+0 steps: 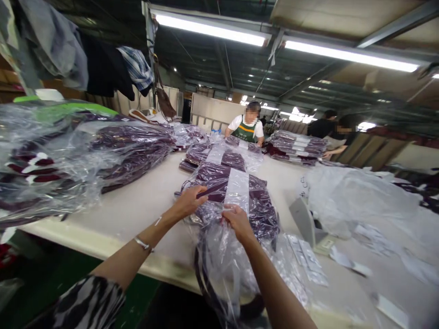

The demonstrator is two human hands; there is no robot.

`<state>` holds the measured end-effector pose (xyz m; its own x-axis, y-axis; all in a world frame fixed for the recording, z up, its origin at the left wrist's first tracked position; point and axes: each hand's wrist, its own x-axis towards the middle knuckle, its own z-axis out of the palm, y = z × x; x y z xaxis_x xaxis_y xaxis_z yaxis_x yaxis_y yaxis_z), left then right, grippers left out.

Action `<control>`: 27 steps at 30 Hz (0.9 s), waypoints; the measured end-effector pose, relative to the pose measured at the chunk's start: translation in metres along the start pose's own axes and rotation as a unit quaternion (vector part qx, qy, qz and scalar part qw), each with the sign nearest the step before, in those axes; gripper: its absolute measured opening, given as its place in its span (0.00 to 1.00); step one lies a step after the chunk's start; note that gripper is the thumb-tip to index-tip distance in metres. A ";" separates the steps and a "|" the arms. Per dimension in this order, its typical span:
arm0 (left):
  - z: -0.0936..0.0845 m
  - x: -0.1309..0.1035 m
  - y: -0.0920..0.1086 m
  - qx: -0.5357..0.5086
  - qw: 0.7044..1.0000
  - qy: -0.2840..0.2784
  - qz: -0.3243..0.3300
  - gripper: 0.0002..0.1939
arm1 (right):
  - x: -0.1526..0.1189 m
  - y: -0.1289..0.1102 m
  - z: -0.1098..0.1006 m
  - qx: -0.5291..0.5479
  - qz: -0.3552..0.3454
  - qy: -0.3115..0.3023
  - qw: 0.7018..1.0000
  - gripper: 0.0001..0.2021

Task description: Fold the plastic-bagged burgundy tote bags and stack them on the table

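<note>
A dark purple folded garment in a clear plastic bag (259,194) lies on the pale table before me, with a white band across it. Loose plastic and dark straps hang over the table's front edge. My left hand (192,199) rests at the bag's left side, its thumb and fingers apart. My right hand (236,219) pinches the crumpled plastic below the white band. Directly behind lies another bagged dark bundle (233,158).
Large piles of bagged garments (133,151) fill the table's left side. On the right are a grey stand (303,219), white packets (307,258) and a heap of clear plastic (360,196). A person in a green apron (245,132) leans over the far side; others stand right.
</note>
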<state>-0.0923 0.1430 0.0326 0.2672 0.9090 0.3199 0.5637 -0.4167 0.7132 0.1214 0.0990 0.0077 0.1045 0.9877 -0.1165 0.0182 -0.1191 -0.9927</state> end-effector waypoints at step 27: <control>-0.003 0.010 -0.060 0.207 0.971 -0.055 -0.108 0.10 | 0.041 0.013 -0.049 -0.363 -0.074 0.022 0.928 0.04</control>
<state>-0.1254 0.1770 -0.0049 0.1771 0.9784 0.1062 0.8756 -0.2059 0.4369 0.1742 0.1330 -0.0082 0.0886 0.9954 0.0368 0.7001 -0.0360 -0.7131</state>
